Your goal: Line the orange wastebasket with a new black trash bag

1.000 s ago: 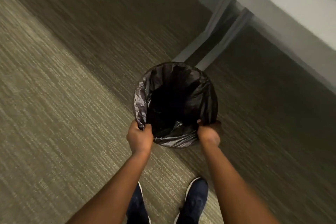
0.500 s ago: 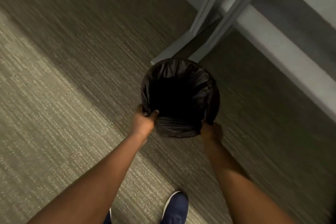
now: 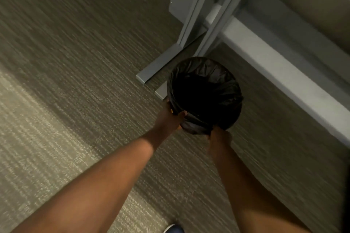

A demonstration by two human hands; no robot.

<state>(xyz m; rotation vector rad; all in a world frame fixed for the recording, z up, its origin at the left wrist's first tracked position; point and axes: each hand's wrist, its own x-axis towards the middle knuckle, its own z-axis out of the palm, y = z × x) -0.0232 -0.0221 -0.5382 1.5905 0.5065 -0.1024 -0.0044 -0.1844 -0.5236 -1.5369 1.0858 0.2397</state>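
A: Since half a second ago the wastebasket (image 3: 204,96) sits further out from the body and tighter to the grey bench legs (image 3: 191,24); both arms are stretched longer, and only a shoe tip (image 3: 173,230) shows at the bottom edge now.

B: Hands?

A: Left hand (image 3: 170,117) is clenched on the near-left rim, thumb hooked over the black trash bag (image 3: 206,70), with a sliver of orange showing by the knuckles. Right hand (image 3: 219,135) is closed on the near-right side, low, on the bag's folded-over skirt. Probably gripping bag and rim together, but it's dark and blurred there.

B: Why hold it like that?

A: Bag is already draped over the whole rim and open inside. A two-sided pinch keeps the liner from slipping while the basket gets carried or set down. I'd judge the lining is basically done and this is placement.

B: Where is it, exactly?

A: Over the carpet (image 3: 75,100), just beside the two metal feet (image 3: 157,70) of the bench frame; the far-left rim overlaps the nearer foot in view. Can't tell whether it's touching the floor.

B: Room?

A: Tight far-left at the feet, and the pale baseboard (image 3: 284,81) runs along the right. Wide open carpet to the left and toward the body.
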